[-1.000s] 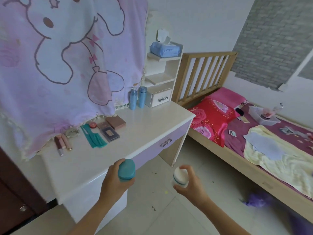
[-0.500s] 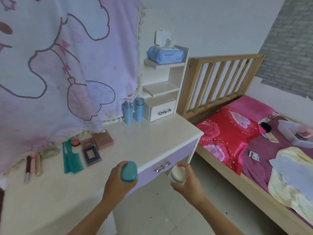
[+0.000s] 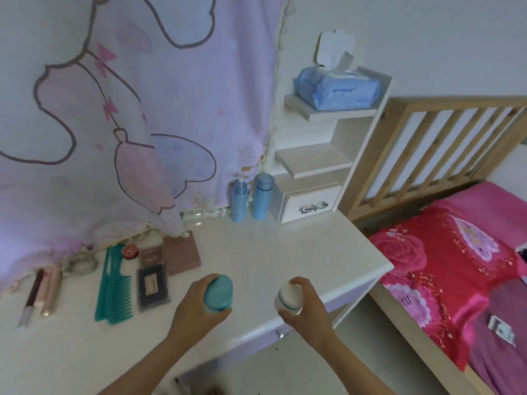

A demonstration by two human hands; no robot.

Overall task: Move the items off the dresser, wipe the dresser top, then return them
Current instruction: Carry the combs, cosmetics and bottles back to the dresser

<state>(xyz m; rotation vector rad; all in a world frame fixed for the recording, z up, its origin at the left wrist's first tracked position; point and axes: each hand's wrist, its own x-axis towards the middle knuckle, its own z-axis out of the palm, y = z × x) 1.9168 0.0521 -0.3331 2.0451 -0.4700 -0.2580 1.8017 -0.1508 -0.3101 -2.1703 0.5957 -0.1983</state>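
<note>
Left hand [image 3: 196,306] wrapped around a teal-capped jar [image 3: 219,292], fingers curled behind it, thumb along its near side; the jar is held over the near part of the dresser top [image 3: 285,258]. Right hand [image 3: 306,305] closed over a white jar [image 3: 288,297] with a thin teal band, fingers arched across the lid, held above the dresser's near edge, just right of the teal jar and apart from it. Whether either jar touches the surface cannot be told.

Left of the hands, flat on the dresser top: a dark rectangular palette [image 3: 153,284], a brown compact [image 3: 182,253] just beyond it, a small round red tin [image 3: 129,250], and a teal comb [image 3: 114,289] lying lengthwise. Further left, two slim lipstick-like tubes [image 3: 42,292] side by side, and a pale hair tie [image 3: 79,263] near the cloth's hem.

At the far edge, two light-blue bottles [image 3: 251,196] stand upright, one with a pump head, beside a small white drawer unit [image 3: 309,201] with a bow-shaped handle. Stepped shelves rise above the unit; a blue pack of wipes [image 3: 336,91], flap open, sits on the top shelf.

A pink cartoon-print cloth [image 3: 128,109] hangs behind the dresser at left. At right, a wooden slatted bed frame [image 3: 445,143] with red and pink floral bedding [image 3: 445,269].
</note>
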